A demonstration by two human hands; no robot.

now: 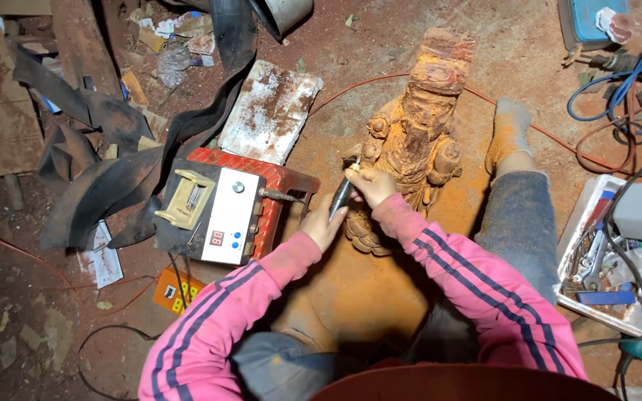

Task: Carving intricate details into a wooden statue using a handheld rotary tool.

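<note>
A big wooden statue [414, 141] lies on the dusty floor [358, 297] between the person's legs. Its top is still rough, but the body already has shapes cut in. The right hand [369, 186] and left hand [323, 223] both wrap their fingers around a dark carving tool [340, 197], touching the statue's side.

A rough woodcarving workshop on a dirt floor [336, 312] coated in orange-red sawdust. At centre lies a half-carved wooden statue [414, 141], dusted the same colour. At nine o'clock sits a white-faced control box [228, 215] on a red stool [284, 182], with black rubber sheeting [113, 171] beyond. At three o'clock a white tray [585, 215] holds wrenches and hand tools, with blue and red cables [618, 96] coiled above. Wood offcuts [9, 111] lie at ten o'clock.
</note>
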